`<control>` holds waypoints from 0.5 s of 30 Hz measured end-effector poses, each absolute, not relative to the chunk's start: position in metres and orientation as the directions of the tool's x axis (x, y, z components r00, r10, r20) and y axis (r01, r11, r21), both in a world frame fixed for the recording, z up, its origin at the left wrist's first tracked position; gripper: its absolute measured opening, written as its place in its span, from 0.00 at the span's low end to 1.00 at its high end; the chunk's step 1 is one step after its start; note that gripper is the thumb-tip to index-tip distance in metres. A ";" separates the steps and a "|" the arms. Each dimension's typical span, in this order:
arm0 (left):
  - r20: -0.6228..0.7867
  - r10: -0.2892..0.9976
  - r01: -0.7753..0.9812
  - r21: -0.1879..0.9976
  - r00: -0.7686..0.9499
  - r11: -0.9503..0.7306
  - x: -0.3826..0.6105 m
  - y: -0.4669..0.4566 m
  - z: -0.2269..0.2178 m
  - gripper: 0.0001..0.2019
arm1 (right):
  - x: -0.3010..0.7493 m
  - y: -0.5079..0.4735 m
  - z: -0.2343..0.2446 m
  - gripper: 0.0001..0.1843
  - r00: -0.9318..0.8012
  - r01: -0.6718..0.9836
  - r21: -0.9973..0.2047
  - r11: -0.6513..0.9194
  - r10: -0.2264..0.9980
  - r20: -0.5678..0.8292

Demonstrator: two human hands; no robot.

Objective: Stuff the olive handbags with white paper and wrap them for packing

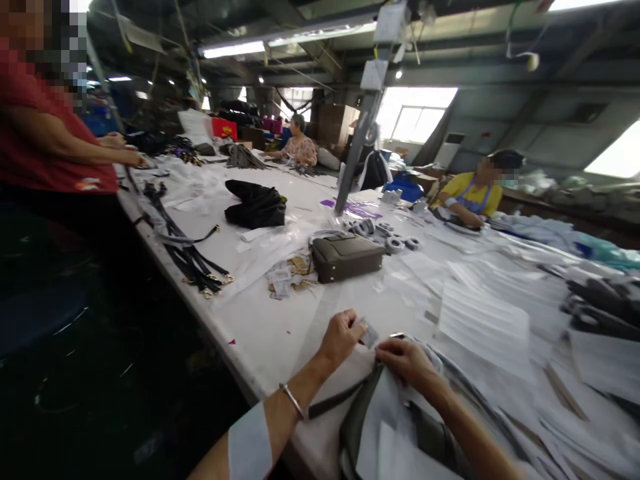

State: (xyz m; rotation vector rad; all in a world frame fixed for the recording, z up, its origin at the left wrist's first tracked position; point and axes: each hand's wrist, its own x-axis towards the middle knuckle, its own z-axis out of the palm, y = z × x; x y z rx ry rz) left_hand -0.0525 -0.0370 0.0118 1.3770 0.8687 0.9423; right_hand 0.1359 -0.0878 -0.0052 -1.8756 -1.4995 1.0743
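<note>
My left hand (341, 337) is closed in a pinch on a small grey tag (371, 335) near the front edge of the long white table (280, 333). My right hand (407, 361) is closed on the top edge of an olive-grey bag (365, 413) that lies in front of me, with white paper (395, 447) showing inside it. A dark strap (333, 402) runs from the bag toward my left wrist, which wears a thin bracelet (292, 400). The two hands are close together, almost touching.
A finished olive handbag (346, 256) stands further up the table, a black bag (256, 205) beyond it. Black straps (193, 257) with metal clips lie along the left edge. White sheets (483, 320) cover the right. A person in red (45, 133) stands left; two people sit farther back.
</note>
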 end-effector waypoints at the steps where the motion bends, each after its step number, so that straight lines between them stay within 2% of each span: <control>1: 0.072 0.912 -0.014 0.997 0.404 -0.073 -0.056 -0.039 0.013 0.14 | 0.136 -0.088 -0.004 0.18 0.080 0.549 -0.788 -0.279 0.956 -0.283; 5: 0.170 0.878 0.057 0.974 0.448 -0.217 -0.065 -0.045 0.019 0.16 | 0.135 -0.089 0.001 0.14 0.044 0.423 -0.845 -0.327 0.939 -0.341; 8: 0.194 0.877 0.087 0.963 0.439 -0.257 -0.065 -0.047 0.021 0.15 | 0.133 -0.088 0.004 0.13 0.045 0.341 -0.864 -0.369 0.925 -0.377; 11: 0.201 0.893 0.116 0.957 0.403 -0.268 -0.062 -0.046 0.019 0.15 | 0.131 -0.085 0.002 0.12 0.085 0.326 -0.849 -0.415 0.908 -0.411; 15: 0.227 0.886 0.170 0.933 0.404 -0.317 -0.065 -0.054 0.014 0.15 | 0.129 -0.086 -0.001 0.08 0.099 0.264 -0.884 -0.385 0.923 -0.372</control>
